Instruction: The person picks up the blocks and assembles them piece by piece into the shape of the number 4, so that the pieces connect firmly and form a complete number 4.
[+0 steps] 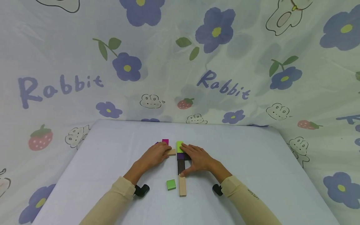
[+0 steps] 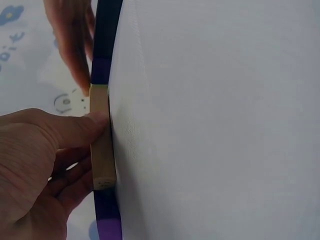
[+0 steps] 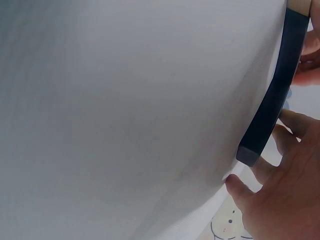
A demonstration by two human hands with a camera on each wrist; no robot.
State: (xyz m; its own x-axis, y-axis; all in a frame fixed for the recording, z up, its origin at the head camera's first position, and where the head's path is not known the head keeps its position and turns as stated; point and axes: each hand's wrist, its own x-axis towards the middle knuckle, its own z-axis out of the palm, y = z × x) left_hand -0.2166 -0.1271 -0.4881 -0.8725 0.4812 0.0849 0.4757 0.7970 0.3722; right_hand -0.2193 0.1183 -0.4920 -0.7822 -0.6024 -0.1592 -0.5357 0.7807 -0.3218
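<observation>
My left hand (image 1: 154, 155) pinches a plain wooden block (image 1: 172, 152), its thumb lying on the block in the left wrist view. Beside that hand show a magenta block (image 1: 165, 141) and a purple corner, both partly covered. A row of blocks runs toward me: lime (image 1: 180, 146), purple (image 1: 181, 156), black (image 1: 181, 167) and another wooden block (image 1: 182, 187). My right hand (image 1: 200, 158) is spread over this row, fingers by the lime block and thumb near the wooden one. A dark block (image 1: 187, 157) sticks out partly beneath it. The right wrist view shows black blocks (image 3: 267, 117) alongside its fingers.
A light green cube (image 1: 171, 184) sits left of the near wooden block. All this lies on a white-covered table (image 1: 239, 140). Behind it hangs a patterned cloth (image 1: 168, 78) with flowers and rabbits. Each wrist wears a black camera (image 1: 142, 190).
</observation>
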